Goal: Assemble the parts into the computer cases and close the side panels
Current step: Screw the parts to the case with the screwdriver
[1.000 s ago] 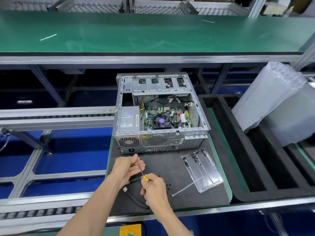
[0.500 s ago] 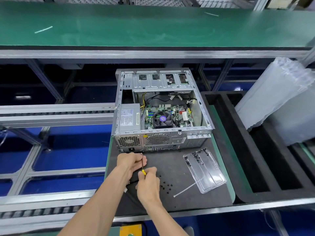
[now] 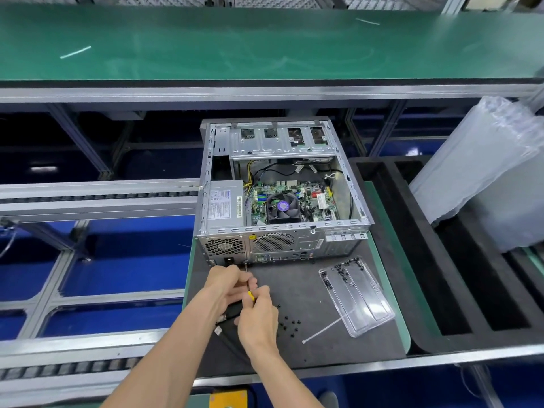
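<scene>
Head view. Computer case lies just beyond your hands on the table, side open; power supply, board and fan seated inside. Side panel not on, none in view; closing remains. Your right hand grips the yellow-handled screwdriver, its tip at the rear panel's lower edge. Your left hand curls its fingers around the shaft, steadying it. Loose screws just right of your hands; clear tray further right.

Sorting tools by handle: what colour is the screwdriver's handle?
Yellow; the screwdriver handle shows between the hands in the head view.
</scene>
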